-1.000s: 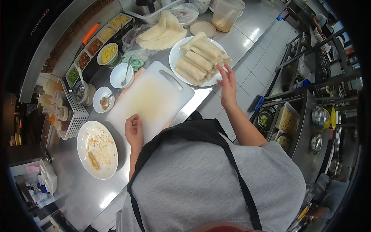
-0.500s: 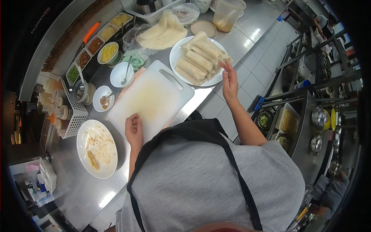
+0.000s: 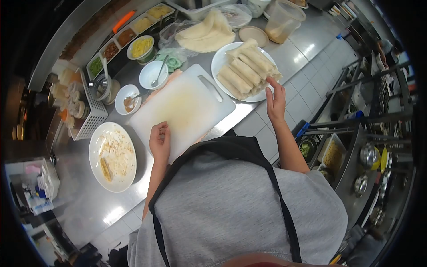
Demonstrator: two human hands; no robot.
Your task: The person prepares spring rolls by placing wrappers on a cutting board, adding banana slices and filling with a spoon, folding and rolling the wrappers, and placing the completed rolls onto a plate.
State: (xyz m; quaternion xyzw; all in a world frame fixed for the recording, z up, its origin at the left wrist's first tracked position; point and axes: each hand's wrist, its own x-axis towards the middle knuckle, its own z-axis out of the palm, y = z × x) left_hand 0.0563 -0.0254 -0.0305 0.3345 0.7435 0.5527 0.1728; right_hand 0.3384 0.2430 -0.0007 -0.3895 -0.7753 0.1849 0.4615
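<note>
My right hand point(image 3: 276, 100) is at the near right rim of the white plate point(image 3: 218, 60), fingers apart, its fingertips by the ends of the stacked pale rolls point(image 3: 247, 71). My left hand point(image 3: 159, 140) hovers at the near left edge of the white cutting board point(image 3: 178, 107), fingers loosely curled with nothing visible in them. Faint yellowish stains mark the board. Left of it lies an oval white dish point(image 3: 118, 155) with crumbs and one browned piece point(image 3: 106, 170). Behind the board a folded stack of thin wrappers point(image 3: 207, 33) rests on plastic.
Two white bowls with spoons point(image 3: 153, 74) point(image 3: 128, 99) stand behind the board. Beyond are a bowl of yellow strips point(image 3: 142, 47), topping trays point(image 3: 126, 37), a basket of bottles point(image 3: 91, 120) and a clear container point(image 3: 284, 21). Shelves with pans point(image 3: 368, 155) are at right.
The view has shifted, so the counter items appear farther right and mostly higher. My right hand stays beside the rolls and my left hand by the board, both in much the same poses.
</note>
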